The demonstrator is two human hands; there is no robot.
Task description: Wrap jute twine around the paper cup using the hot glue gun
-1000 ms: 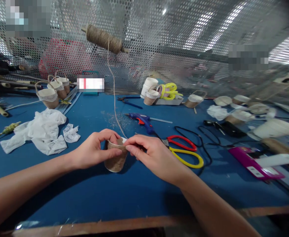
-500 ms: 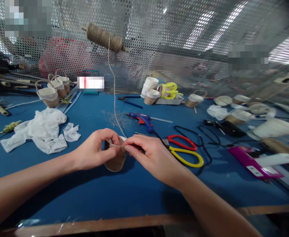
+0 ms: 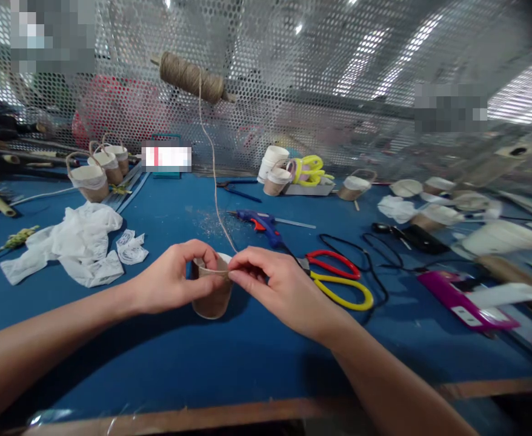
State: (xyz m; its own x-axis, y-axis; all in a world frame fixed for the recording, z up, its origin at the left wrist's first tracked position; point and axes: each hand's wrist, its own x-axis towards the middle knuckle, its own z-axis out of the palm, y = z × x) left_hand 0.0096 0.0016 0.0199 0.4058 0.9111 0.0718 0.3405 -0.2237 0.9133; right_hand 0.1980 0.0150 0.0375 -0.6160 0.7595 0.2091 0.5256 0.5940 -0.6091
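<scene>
A small brown cup [image 3: 212, 301] stands upright on the blue table in front of me, its white inside showing at the back. My left hand [image 3: 175, 275] grips its rim, with fingers inside and the thumb on the outer wall. At the right side of the rim, my right hand [image 3: 275, 284] pinches a thin beige twine [image 3: 216, 194] between thumb and fingertips. The twine runs up to a spool [image 3: 191, 77] mounted on the perforated metal screen. Just beyond my right hand lie a blue glue gun [image 3: 260, 225] and scissors [image 3: 341, 290] with red and yellow handles.
White lace [image 3: 73, 242] lies crumpled at the left, near small handled buckets [image 3: 92, 184]. Pliers [image 3: 241, 189] rest behind the glue gun. More cups and a yellow-handled tool [image 3: 309, 171] stand at the back. A purple power strip [image 3: 463, 303] and black cables are at the right.
The twine's end now lies close against the cup's rim, where before it was stretched between my two hands. My right hand has shifted very slightly; my left hand still holds the cup.
</scene>
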